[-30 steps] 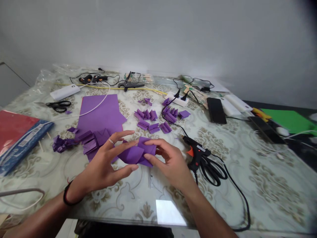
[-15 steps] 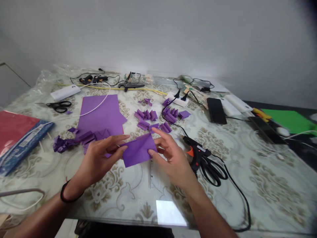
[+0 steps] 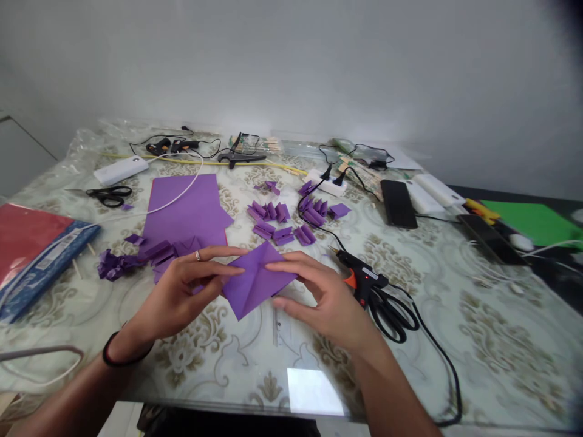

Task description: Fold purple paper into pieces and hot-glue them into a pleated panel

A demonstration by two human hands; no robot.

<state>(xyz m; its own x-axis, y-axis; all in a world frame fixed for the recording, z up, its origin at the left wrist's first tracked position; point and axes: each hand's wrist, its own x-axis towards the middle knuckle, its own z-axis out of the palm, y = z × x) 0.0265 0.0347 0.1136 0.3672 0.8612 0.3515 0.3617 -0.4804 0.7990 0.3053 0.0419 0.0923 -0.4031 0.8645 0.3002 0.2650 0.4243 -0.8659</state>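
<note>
The folded purple paper (image 3: 255, 284) sits in the space between the left hand (image 3: 182, 288) and the right hand (image 3: 325, 297), held over the patterned desk (image 3: 218, 376) with one corner pointing away from the person and another toward them. Both hands are closed on it: the left grip has its left side, with a fingertip lying on the upper face; the right grip takes the opposite side, fingers on top and thumb near the lower right edge. A crease runs across the paper between the two grips. Just beyond the left grip lie folded purple pieces (image 3: 160, 254), with crumpled purple paper (image 3: 113, 266) farther left and a large purple sheet (image 3: 182, 200) behind. Straight beyond the paper are small folded purple strips (image 3: 277, 212). To the right of the right grip, near it, rests a glue gun (image 3: 364, 273).
</note>
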